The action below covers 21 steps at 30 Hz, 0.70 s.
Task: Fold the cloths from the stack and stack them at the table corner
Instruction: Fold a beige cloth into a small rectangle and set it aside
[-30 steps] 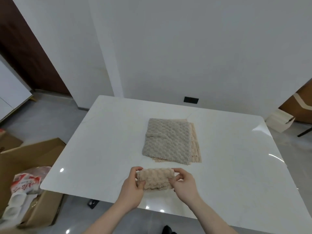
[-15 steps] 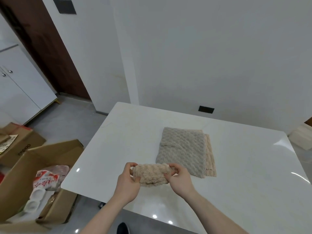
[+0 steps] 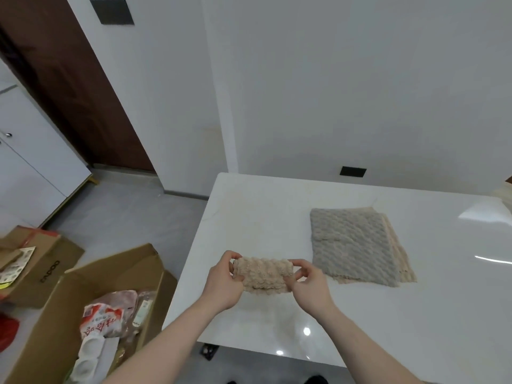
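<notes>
Holding a folded beige cloth (image 3: 261, 275) between both hands, just above the near-left part of the table (image 3: 360, 314). Left hand (image 3: 223, 282) pinched its left end, thumb on the near side, fingers curled over the top edge. Right hand (image 3: 310, 285) pinched the right end the same way. Cloth looked like a compact thick bundle, so the fold was likely finished.

Change over the last second: grip on the cloth was the same, but the view swung left. Cloth and hands went from dead centre in front of the stack (image 3: 357, 245) to sitting left of it, nearer the table's left edge. Box (image 3: 91, 314) on the floor with packets inside came more into view too. I read that as the carry toward a left corner for placement; which corner, can't tell.

Further back: stack lay flat mid-table, grey cloth on top, beige edges showing along its right and near sides, well apart from the held cloth. No folded pile visible at any corner, so this was probably the first one. Most of the task remained.
</notes>
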Each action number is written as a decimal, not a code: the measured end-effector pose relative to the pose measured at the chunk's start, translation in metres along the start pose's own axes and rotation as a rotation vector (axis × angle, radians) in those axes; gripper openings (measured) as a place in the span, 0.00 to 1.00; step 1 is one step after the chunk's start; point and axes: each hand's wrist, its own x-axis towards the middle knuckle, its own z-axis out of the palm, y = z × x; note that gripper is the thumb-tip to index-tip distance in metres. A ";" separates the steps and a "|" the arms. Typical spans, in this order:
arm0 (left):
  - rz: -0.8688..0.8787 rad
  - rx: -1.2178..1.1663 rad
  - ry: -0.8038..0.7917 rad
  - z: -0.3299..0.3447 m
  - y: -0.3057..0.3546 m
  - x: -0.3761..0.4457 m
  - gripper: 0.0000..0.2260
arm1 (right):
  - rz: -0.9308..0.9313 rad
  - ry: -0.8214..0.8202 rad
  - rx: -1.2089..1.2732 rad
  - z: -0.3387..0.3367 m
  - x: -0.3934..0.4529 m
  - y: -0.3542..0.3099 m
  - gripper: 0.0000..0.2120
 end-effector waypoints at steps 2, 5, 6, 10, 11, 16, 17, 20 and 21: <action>0.014 0.009 -0.029 -0.013 -0.008 0.010 0.12 | 0.022 0.030 -0.003 0.015 -0.001 -0.003 0.08; 0.035 0.011 -0.057 -0.023 -0.015 0.024 0.09 | 0.053 0.041 -0.007 0.029 0.002 -0.007 0.08; 0.040 0.013 -0.064 -0.024 -0.016 0.029 0.09 | 0.062 0.042 -0.008 0.032 0.005 -0.008 0.08; 0.045 0.007 -0.071 -0.029 -0.018 0.049 0.09 | 0.087 0.043 0.006 0.041 0.021 -0.014 0.07; 0.042 0.006 -0.061 -0.031 -0.018 0.053 0.09 | 0.095 0.045 0.010 0.044 0.025 -0.014 0.07; 0.014 -0.040 0.029 -0.039 -0.023 0.082 0.10 | 0.166 0.013 0.096 0.062 0.058 -0.014 0.14; -0.005 -0.046 0.033 -0.041 -0.026 0.089 0.12 | 0.178 0.004 0.109 0.066 0.065 -0.015 0.14; -0.076 -0.066 0.016 -0.046 -0.036 0.106 0.15 | 0.223 -0.003 0.148 0.078 0.079 -0.020 0.14; -0.088 -0.070 0.004 -0.047 -0.039 0.111 0.15 | 0.236 -0.002 0.157 0.081 0.082 -0.022 0.14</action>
